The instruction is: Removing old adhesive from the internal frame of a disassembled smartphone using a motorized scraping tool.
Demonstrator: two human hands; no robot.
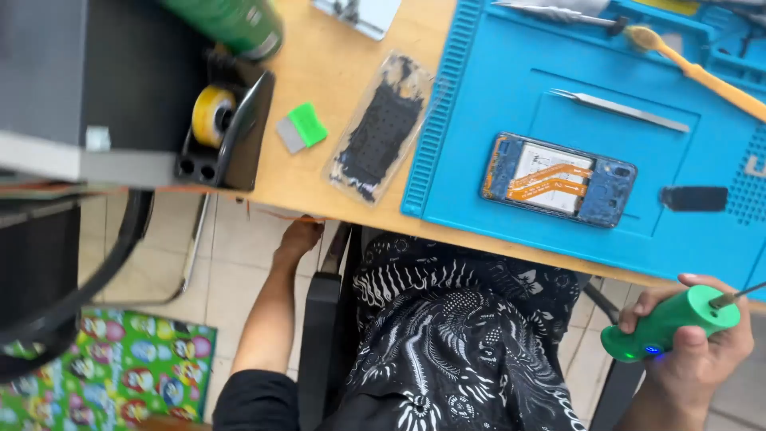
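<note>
My right hand grips a green electric screwdriver below the table's front edge at the lower right, its thin bit pointing up and right. My left hand reaches up under the wooden table's front edge, fingers hidden against the underside. On the blue work mat lies an opened blue phone with its back off, showing orange flex cables. A clear phone back cover with dark adhesive rests on the wood left of the mat.
Metal tweezers, an orange-handled brush and a small black part lie on the mat. A green scraper card, a tape dispenser with yellow tape and a green can sit at left. Patterned clothing covers my lap.
</note>
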